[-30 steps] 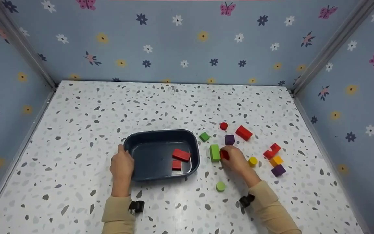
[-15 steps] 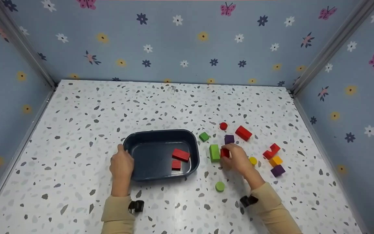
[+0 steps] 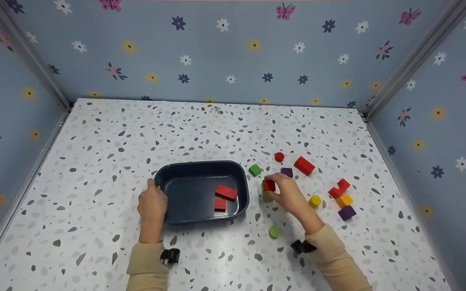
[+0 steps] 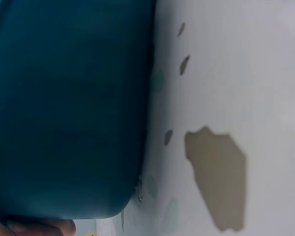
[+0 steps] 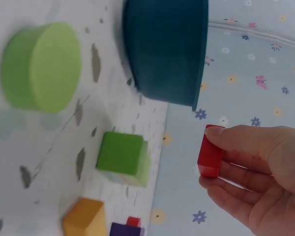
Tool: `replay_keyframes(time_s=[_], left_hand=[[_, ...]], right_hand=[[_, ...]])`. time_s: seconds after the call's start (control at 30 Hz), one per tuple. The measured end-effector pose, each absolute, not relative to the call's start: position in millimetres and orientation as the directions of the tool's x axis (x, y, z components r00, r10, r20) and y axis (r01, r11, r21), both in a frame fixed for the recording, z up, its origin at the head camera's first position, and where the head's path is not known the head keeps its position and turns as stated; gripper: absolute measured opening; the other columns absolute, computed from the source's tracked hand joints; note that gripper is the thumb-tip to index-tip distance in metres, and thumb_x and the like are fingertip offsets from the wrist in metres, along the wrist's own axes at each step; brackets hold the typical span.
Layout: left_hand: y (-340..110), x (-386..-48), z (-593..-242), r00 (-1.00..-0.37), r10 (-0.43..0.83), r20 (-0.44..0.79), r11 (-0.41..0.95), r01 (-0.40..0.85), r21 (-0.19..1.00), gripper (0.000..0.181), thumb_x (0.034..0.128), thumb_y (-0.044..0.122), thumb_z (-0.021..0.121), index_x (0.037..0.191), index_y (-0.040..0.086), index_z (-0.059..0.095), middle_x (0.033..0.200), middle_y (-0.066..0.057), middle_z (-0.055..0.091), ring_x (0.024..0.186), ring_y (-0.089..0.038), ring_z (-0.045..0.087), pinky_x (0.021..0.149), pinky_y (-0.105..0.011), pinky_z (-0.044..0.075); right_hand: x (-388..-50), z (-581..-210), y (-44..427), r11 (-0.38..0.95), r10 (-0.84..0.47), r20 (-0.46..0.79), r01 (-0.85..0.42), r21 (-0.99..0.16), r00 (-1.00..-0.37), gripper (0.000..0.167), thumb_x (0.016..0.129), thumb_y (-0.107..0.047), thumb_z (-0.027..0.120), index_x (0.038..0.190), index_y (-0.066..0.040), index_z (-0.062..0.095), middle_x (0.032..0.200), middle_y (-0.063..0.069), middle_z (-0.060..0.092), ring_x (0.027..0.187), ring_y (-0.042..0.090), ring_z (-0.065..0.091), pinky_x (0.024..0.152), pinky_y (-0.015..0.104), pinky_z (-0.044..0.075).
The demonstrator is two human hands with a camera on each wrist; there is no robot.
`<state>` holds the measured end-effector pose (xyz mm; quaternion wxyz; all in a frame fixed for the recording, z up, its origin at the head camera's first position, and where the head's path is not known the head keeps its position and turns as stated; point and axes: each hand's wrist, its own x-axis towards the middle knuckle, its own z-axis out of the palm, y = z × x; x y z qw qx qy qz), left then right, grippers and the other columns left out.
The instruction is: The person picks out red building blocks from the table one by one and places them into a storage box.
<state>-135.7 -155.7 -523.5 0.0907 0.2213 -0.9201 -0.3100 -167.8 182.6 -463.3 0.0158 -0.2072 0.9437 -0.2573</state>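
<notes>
My left hand point(image 3: 152, 202) grips the left end of a dark blue tray point(image 3: 188, 202). In the left wrist view, its fingertips point(image 4: 44, 227) show at the tray's edge. Inside the tray lie a longer red block point(image 3: 226, 192) and a shorter red block point(image 3: 220, 205). My right hand point(image 3: 291, 196) pinches a small red block point(image 5: 211, 152) between thumb and fingers. In the right wrist view that block is raised off the table. From the head it overlaps a light green block point(image 3: 267, 196) standing right of the tray.
Around the right hand lie a green block point(image 3: 255, 170), a red cylinder point(image 3: 279, 157), a red block point(image 3: 304, 165), a purple block point(image 3: 287, 172), a yellow cylinder point(image 3: 314, 201) and a light green cylinder point(image 3: 274, 232). Farther right are a notched red block point(image 3: 339, 188), an orange block point(image 3: 344, 200) and a purple cube point(image 3: 347, 212).
My right hand has lifted the small red block from beside the light green block and moved it left, over that block. The left hand and the tray stay where they were.
</notes>
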Motion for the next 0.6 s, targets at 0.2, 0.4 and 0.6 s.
replay_keyframes(time_s=[0.2,0.4,0.6], left_hand=[[-155.9,-135.2,-522.4,-0.889,-0.459,0.009,0.698,-0.354,0.623,0.018,0.0913,0.011,0.042,0.106,0.0,0.042,0.085,-0.035,0.056,0.077,-0.047,0.056,0.056,-0.056,0.041],[-157.0,-136.3,-522.3,-0.893,-0.451,-0.002,0.696,-0.352,0.625,0.019,0.0919,0.011,0.041,0.107,0.0,0.042,0.085,-0.035,0.056,0.077,-0.047,0.056,0.057,-0.056,0.041],[-156.4,-135.3,-522.1,-0.89,-0.457,-0.013,0.692,-0.364,0.624,0.02,0.0915,0.011,0.042,0.108,0.001,0.042,0.087,-0.036,0.056,0.078,-0.047,0.056,0.057,-0.056,0.041]], right_hand=[[-170.4,-458.4,167.4,0.753,-0.43,0.122,-0.43,-0.498,-0.894,0.033,0.074,-0.004,0.07,0.106,-0.001,0.061,0.101,0.009,0.06,0.091,0.019,0.056,0.079,0.032,0.045],[-176.1,-456.6,152.0,0.715,-0.463,0.176,-0.484,-0.504,-0.869,0.031,0.074,-0.003,0.07,0.104,-0.001,0.061,0.098,0.008,0.06,0.086,0.018,0.056,0.076,0.031,0.046],[-181.6,-458.2,137.0,0.661,-0.516,0.244,-0.563,-0.496,-0.821,0.029,0.074,-0.003,0.07,0.102,0.001,0.061,0.096,0.01,0.06,0.085,0.02,0.057,0.075,0.032,0.045]])
